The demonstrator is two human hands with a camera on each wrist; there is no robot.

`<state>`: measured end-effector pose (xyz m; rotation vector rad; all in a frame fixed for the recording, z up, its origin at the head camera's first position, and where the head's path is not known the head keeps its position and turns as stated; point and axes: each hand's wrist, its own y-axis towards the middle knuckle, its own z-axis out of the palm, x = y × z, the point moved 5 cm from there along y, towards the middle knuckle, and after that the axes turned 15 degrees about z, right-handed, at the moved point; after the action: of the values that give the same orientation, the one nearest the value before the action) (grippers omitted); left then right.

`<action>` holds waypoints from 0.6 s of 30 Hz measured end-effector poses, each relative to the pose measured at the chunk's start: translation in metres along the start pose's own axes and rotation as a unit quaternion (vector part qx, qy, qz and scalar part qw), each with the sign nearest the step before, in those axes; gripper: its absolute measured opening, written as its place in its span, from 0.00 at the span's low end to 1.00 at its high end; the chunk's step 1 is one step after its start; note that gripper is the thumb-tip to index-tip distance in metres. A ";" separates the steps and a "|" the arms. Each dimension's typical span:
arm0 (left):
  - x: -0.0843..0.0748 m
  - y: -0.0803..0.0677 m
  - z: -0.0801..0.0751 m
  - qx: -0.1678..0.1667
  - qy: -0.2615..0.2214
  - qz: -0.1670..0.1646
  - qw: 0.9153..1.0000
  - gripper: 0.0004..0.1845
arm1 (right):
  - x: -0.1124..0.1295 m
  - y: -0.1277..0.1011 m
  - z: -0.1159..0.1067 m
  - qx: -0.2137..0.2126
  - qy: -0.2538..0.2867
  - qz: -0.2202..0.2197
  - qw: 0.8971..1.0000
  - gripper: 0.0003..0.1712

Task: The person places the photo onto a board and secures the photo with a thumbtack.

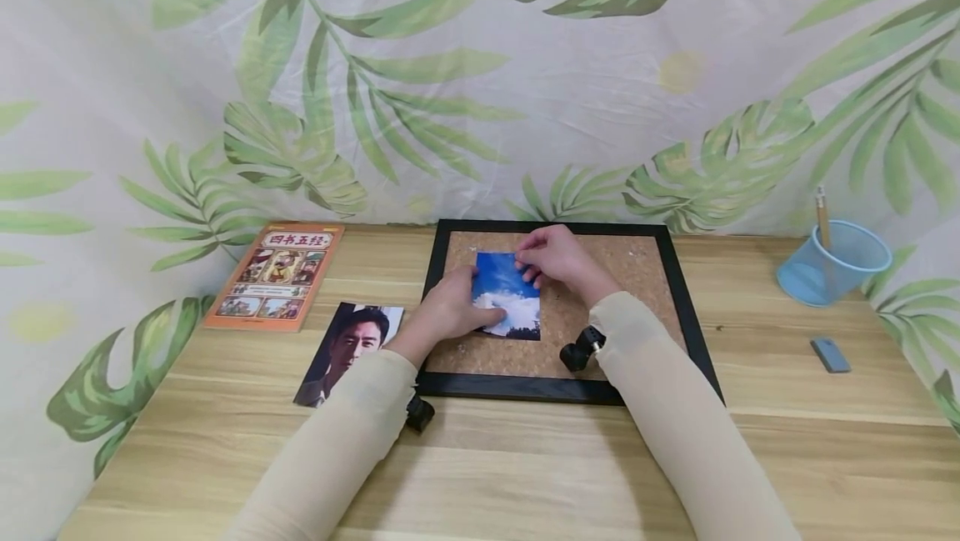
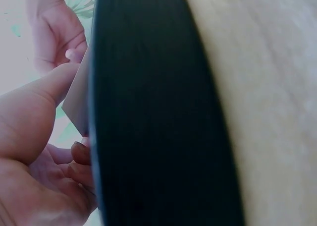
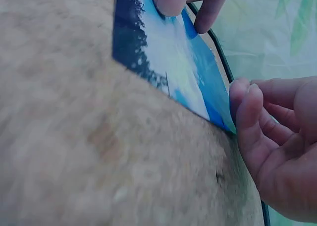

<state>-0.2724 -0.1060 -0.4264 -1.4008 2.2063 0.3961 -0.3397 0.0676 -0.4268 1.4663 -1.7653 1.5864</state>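
Note:
A photo of blue sky and white clouds (image 1: 510,291) lies over the cork board (image 1: 570,349) inside its black frame. My left hand (image 1: 447,305) holds the photo by its left side, the thumb across the front; the left wrist view shows the left hand (image 2: 44,141) with the photo's pale back (image 2: 79,104) between thumb and fingers. At the photo's top right corner is my right hand (image 1: 558,259). In the right wrist view the right hand (image 3: 282,137) has thumb and fingertip pinched together at that corner; what small thing they pinch is barely visible.
Left of the board lie a portrait photo (image 1: 341,349), partly under the left forearm, and an orange book (image 1: 273,278). On the right stand a blue mesh cup (image 1: 817,274) with a pencil (image 1: 822,224) and a small grey-blue block (image 1: 830,355). A leaf-patterned cloth (image 1: 420,91) hangs behind.

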 end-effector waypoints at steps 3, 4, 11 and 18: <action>0.000 0.000 -0.001 0.000 0.000 0.000 1.000 0.50 | 0.004 0.006 0.005 -0.002 -0.010 0.004 1.000 0.10; -0.001 0.000 -0.001 0.000 -0.002 0.001 1.000 0.50 | 0.005 0.007 0.006 -0.004 -0.013 0.004 1.000 0.10; -0.003 -0.001 -0.001 0.000 -0.003 0.002 1.000 0.50 | 0.009 0.017 0.010 -0.027 -0.054 0.008 0.998 0.07; -0.001 -0.002 -0.001 0.004 0.000 -0.013 1.000 0.50 | 0.017 0.023 0.017 -0.034 -0.114 0.019 0.993 0.07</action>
<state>-0.2702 -0.1068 -0.4252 -1.4229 2.1859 0.3783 -0.3595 0.0412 -0.4302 1.6463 -1.9620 1.4065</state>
